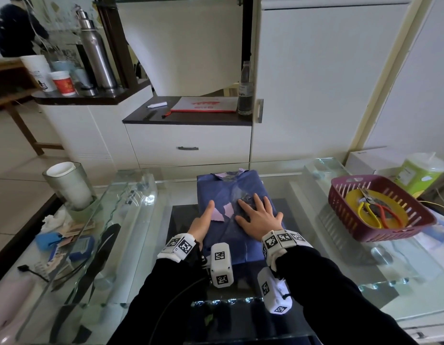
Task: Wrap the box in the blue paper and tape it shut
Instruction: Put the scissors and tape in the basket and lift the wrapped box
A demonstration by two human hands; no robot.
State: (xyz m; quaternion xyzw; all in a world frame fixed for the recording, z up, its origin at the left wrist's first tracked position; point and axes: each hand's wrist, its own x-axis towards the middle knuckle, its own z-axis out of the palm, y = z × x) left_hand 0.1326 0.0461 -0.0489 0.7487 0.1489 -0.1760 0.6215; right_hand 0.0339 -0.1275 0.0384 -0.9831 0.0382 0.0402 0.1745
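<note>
Works at a clear glass tabletop (pixel 166 195), hard and glossy. Has the box (pixel 243 245), a long rectangular block, lying at the centre with its long axis running from 6 to 12 o'clock. Has it covered in matte dark blue paper (pixel 213 192), creased and torn in spots to pale lilac patches (pixel 225 211), with shiny clear tape (pixel 237 192) along the middle seam. Lays the right grip (pixel 259 216) palm down on the top face, fingers straight and spread wide, pinching nothing. Sets the left grip (pixel 203 221) at 9 o'clock of the right, turned on its edge, one straight finger pressing the paper just beside the lilac patches; cannot tell the pose of the other fingers. Wears black sleeves and white wrist bands (pixel 179 245) printed with black square markers. Has at 3 o'clock a purple slotted plastic basket (pixel 340 195) holding a flat yellow ring (pixel 352 197) and cutters (pixel 367 201) with yellow and orange handles, and at 10 o'clock a frosted glass cylinder (pixel 74 190) with a white cup in its mouth.
</note>
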